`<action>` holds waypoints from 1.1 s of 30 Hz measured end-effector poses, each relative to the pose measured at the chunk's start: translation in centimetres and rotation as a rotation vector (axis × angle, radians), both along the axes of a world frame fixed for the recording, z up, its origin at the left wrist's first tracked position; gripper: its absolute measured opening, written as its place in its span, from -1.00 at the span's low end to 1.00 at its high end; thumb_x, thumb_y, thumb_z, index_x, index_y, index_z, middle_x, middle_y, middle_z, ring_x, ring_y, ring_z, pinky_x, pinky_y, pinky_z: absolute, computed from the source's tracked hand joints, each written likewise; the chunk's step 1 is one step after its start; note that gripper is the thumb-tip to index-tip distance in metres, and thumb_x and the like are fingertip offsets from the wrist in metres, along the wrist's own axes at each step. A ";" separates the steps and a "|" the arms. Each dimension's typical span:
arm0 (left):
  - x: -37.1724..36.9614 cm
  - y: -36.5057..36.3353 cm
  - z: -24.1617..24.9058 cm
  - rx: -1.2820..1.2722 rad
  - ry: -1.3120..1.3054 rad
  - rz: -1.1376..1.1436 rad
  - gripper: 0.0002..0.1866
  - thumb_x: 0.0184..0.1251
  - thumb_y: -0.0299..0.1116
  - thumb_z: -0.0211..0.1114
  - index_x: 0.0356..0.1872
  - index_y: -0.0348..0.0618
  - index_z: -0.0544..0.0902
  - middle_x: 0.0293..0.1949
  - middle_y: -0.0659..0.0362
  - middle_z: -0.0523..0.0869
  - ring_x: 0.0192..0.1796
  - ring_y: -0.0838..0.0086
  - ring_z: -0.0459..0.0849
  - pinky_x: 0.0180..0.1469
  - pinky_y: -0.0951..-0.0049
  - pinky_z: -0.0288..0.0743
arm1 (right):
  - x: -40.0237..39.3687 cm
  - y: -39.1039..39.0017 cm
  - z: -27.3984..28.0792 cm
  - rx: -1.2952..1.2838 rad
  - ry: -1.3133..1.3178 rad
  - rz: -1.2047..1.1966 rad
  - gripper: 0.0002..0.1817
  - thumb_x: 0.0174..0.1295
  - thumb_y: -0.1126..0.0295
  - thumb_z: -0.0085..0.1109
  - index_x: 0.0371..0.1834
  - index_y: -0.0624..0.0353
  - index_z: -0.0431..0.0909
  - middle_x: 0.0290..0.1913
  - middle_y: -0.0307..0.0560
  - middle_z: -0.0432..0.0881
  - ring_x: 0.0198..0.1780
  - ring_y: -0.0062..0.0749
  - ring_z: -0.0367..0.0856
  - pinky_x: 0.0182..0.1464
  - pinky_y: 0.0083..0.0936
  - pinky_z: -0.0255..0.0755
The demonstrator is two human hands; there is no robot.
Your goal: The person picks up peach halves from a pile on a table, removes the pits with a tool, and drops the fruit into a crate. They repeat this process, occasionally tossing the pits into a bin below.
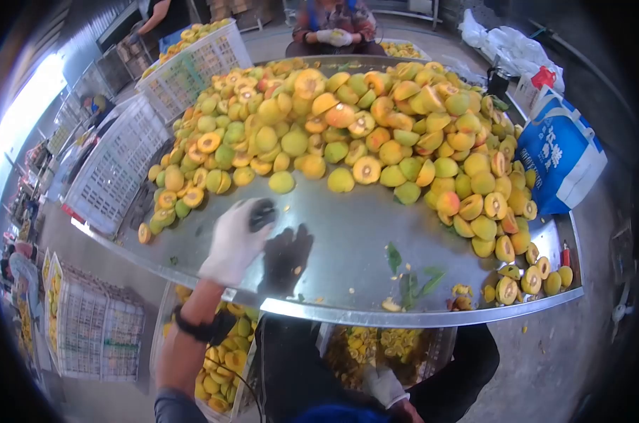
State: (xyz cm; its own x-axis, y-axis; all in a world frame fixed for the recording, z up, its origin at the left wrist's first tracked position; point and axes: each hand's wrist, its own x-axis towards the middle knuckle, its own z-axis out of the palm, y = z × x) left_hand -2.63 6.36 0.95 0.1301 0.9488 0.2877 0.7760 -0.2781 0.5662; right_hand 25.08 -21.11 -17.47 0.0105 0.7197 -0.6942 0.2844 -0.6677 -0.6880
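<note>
My left hand [233, 236], in a white glove, is over the bare front of the metal table [333, 233]. Its fingers are curled around a dark, rounded thing [262, 214] whose kind I cannot tell. Behind it spreads a large heap of yellow peaches [291, 141], many cut in half with the stones showing. My right hand [384, 386], also white-gloved, is low beneath the table's front edge, at a bin [438, 352] of yellow fruit pieces in brownish liquid. The fingers of that hand are blurred and partly lost against the fruit.
Green leaves [431, 280] and scraps lie near the table's front edge. Below left stands a crate of peaches [221, 374]. White plastic crates [115, 162] line the left side. A blue bag [561, 151] stands at the right. A gloved person [333, 35] sits opposite.
</note>
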 end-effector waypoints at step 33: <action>12.2 -18.0 -3.3 -0.450 -1.376 -0.308 -0.30 0.43 0.17 0.10 0.23 -0.32 0.45 -0.01 0.10 0.66 0.01 0.49 0.63 0.11 0.47 0.51 | -2.3 4.2 16.6 0.847 -0.186 0.149 -0.76 0.33 0.28 0.10 -0.08 0.20 0.53 -0.34 0.22 0.64 -0.27 0.23 0.62 -0.31 -0.13 0.50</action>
